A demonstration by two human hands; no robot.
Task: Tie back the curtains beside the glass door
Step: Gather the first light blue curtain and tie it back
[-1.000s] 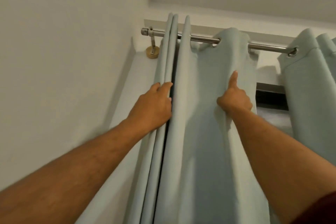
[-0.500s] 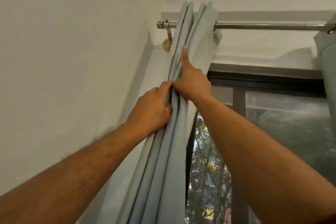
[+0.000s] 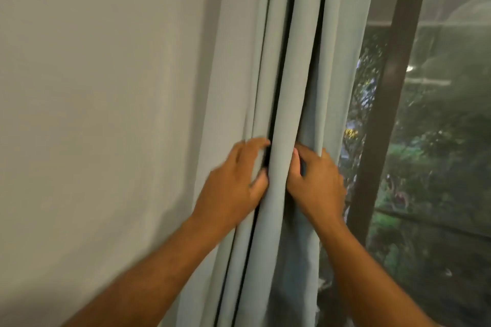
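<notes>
The pale blue-green curtain [image 3: 292, 48] hangs bunched into tight vertical folds against the left side of the glass door [image 3: 438, 141]. My left hand [image 3: 233, 180] grips the left folds, fingers curled around their edge. My right hand [image 3: 316, 180] clutches the right folds, fingers tucked into the fabric. Both hands squeeze the bundle between them at mid height. The curtain rod is out of view above.
A plain white wall [image 3: 106, 114] fills the left half of the view. A dark door frame post [image 3: 385, 101] stands just right of the curtain, with trees and small lights visible through the glass.
The view has dropped from the rod to mid curtain. Both hands slid down the gathered folds, and my right hand went from pointing up along them to gripping them.
</notes>
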